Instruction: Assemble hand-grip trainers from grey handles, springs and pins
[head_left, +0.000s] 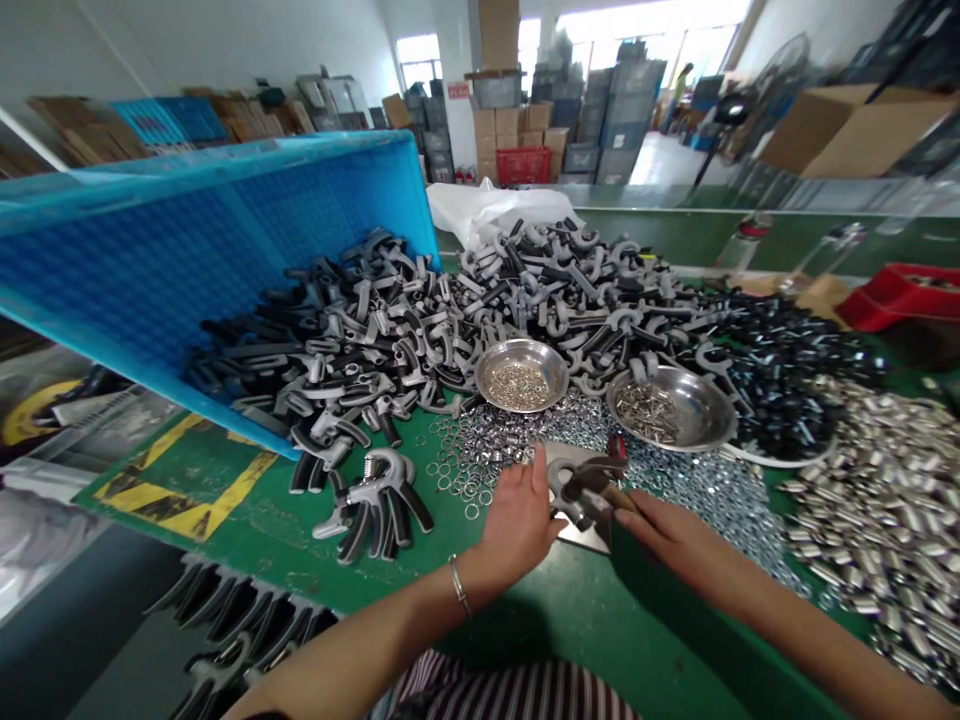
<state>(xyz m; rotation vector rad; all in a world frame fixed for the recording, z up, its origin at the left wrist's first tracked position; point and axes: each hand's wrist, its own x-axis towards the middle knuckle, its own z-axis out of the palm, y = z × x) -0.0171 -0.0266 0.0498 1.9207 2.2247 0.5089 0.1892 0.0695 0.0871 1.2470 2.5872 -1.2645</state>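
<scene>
My right hand (652, 525) is closed round the wooden handle of a hammer (600, 485). The hammer's head is just above a steel plate (585, 540) on the green table. On that plate lies a grey hand-grip exerciser part (561, 475), partly covered by the hammer. My left hand (521, 515) is at the plate's left edge, its fingers and thumb closed on the part; some fingers are hidden. Behind the plate stand a steel bowl (555, 395) of small rings and another bowl (716, 415) of metal pins. Several assembled hand grips (375, 505) lie to the left.
A tipped blue crate (225, 210) spills grey and black handles (420, 340) across the table. Loose washers (705, 500) surround the plate. Metal cylinders (885, 490) and black parts (787, 360) are heaped at right. More hand grips (240, 630) sit lower left.
</scene>
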